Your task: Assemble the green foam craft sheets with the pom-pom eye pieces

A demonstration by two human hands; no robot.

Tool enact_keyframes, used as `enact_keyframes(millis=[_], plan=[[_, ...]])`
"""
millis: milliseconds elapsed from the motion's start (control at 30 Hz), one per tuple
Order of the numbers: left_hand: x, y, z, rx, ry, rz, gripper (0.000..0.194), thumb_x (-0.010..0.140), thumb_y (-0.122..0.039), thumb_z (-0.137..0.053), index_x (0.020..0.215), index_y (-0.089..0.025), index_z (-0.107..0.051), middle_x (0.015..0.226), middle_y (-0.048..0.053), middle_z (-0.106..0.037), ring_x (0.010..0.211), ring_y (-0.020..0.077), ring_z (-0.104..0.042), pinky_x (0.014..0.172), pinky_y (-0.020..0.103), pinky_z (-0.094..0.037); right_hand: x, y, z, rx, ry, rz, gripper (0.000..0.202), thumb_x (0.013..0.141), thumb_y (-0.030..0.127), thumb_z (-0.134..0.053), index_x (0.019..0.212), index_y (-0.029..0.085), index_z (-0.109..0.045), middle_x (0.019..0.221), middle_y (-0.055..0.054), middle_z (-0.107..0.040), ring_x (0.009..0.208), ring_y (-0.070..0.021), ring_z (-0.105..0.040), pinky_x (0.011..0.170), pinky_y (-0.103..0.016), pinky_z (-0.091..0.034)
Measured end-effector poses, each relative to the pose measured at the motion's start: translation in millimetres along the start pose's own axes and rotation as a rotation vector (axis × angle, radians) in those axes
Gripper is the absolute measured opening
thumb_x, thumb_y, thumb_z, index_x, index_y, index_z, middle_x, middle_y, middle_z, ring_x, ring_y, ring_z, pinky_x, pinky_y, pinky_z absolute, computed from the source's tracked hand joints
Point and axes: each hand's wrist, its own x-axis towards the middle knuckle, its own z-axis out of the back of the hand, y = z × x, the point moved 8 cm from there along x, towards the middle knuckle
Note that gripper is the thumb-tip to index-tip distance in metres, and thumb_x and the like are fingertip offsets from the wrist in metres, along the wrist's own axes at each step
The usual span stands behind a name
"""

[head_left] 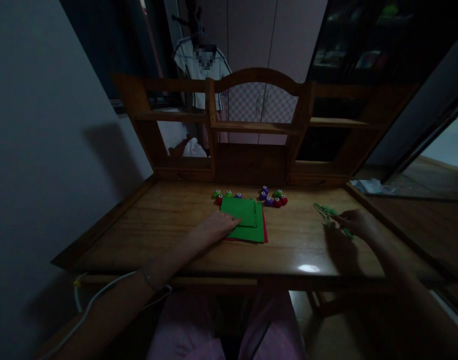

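Note:
My left hand (221, 224) rests on the left part of a stack of green paper (247, 233), its fingers flat on the top sheet. Red paper (266, 232) shows from under the stack at the right and front edges. The top sheet's right side looks ragged or cut into a fringe. Over to the right, my right hand (354, 223) pinches thin green paper strips (326, 210) between thumb and fingers, just above the desk. Their exact shape is hard to make out in the dim light.
Several small green, red and purple figures with eyes (277, 201) stand behind the paper. A wooden shelf unit (251, 128) rises at the desk's back edge. A white cable (101, 295) hangs by my left forearm. Papers or plastic (371, 186) lie beyond the desk's right side.

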Motion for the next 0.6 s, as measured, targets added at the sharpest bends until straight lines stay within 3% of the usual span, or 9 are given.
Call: enact_keyframes(millis=[100, 167, 233, 333, 433, 500, 600], plan=[[6.8, -4.5, 2.8, 0.069, -0.020, 0.053, 0.032, 0.086, -0.011, -0.050, 0.115, -0.018, -0.061, 0.088, 0.011, -0.068, 0.094, 0.0250, -0.061, 0.071, 0.032, -0.046, -3.9, 24.6, 5.7, -0.143, -0.094, -0.001, 0.042, 0.076, 0.060, -0.056, 0.079, 0.020, -0.069, 0.070, -0.011, -0.066, 0.062, -0.0265, -0.062, 0.053, -0.036, -0.043], [6.3, 0.0, 9.2, 0.027, -0.073, 0.125, 0.028, 0.087, -0.013, -0.051, 0.110, -0.019, -0.065, 0.083, 0.010, -0.068, 0.097, 0.0255, -0.060, 0.071, 0.031, -0.046, -8.2, 63.7, 11.1, -0.100, -0.192, 0.135, 0.039, 0.081, 0.053, -0.055, 0.091, 0.019, -0.068, 0.087, -0.012, -0.066, 0.069, -0.0239, -0.063, 0.064, -0.037, -0.047], [0.2, 9.5, 20.5, -0.089, -0.182, 0.220, 0.027, 0.089, -0.018, -0.050, 0.111, -0.022, -0.066, 0.087, 0.009, -0.070, 0.095, 0.0236, -0.061, 0.073, 0.031, -0.047, -15.0, 108.1, 8.7, 0.043, -0.193, 0.257, 0.040, 0.082, 0.049, -0.056, 0.108, 0.020, -0.063, 0.102, -0.012, -0.062, 0.072, -0.0211, -0.063, 0.068, -0.037, -0.049], [-16.9, 29.9, 37.1, -0.433, -0.390, 0.389, 0.027, 0.090, -0.034, -0.051, 0.107, -0.024, -0.068, 0.094, 0.006, -0.071, 0.084, 0.0197, -0.064, 0.073, 0.029, -0.048, -29.4, 181.9, -5.9, 0.307, -0.054, 0.456, 0.054, 0.078, 0.048, -0.063, 0.126, 0.026, -0.052, 0.119, -0.011, -0.054, 0.090, -0.0235, -0.062, 0.070, -0.036, -0.053], [-27.8, 42.7, 38.7, -0.871, -0.457, 0.486, 0.034, 0.085, -0.047, -0.056, 0.094, -0.017, -0.071, 0.073, 0.004, -0.070, 0.063, 0.0162, -0.063, 0.058, 0.026, -0.048, -38.9, 240.6, -19.0, 0.567, 0.039, 0.582, 0.074, 0.072, 0.045, -0.072, 0.137, 0.032, -0.039, 0.139, -0.008, -0.041, 0.120, -0.0271, -0.048, 0.093, -0.040, -0.048], [-28.7, 42.7, 38.9, -1.094, -0.439, 0.476, 0.037, 0.082, -0.048, -0.059, 0.088, -0.014, -0.069, 0.066, 0.003, -0.067, 0.058, 0.0154, -0.062, 0.055, 0.025, -0.049, -34.5, 261.6, -31.1, 0.774, 0.112, 0.545, 0.082, 0.072, 0.044, -0.072, 0.142, 0.033, -0.029, 0.143, -0.008, -0.036, 0.124, -0.0251, -0.045, 0.097, -0.040, -0.045], [-31.0, 42.7, 42.5, -1.234, -0.444, 0.463, 0.034, 0.078, -0.046, -0.065, 0.087, -0.013, -0.069, 0.078, 0.005, -0.070, 0.071, 0.0181, -0.066, 0.065, 0.028, -0.053, -23.7, 282.1, -48.9, 0.963, 0.249, 0.484, 0.080, 0.073, 0.042, -0.072, 0.140, 0.035, -0.030, 0.143, -0.009, -0.039, 0.122, -0.0235, -0.047, 0.095, -0.039, -0.047]])
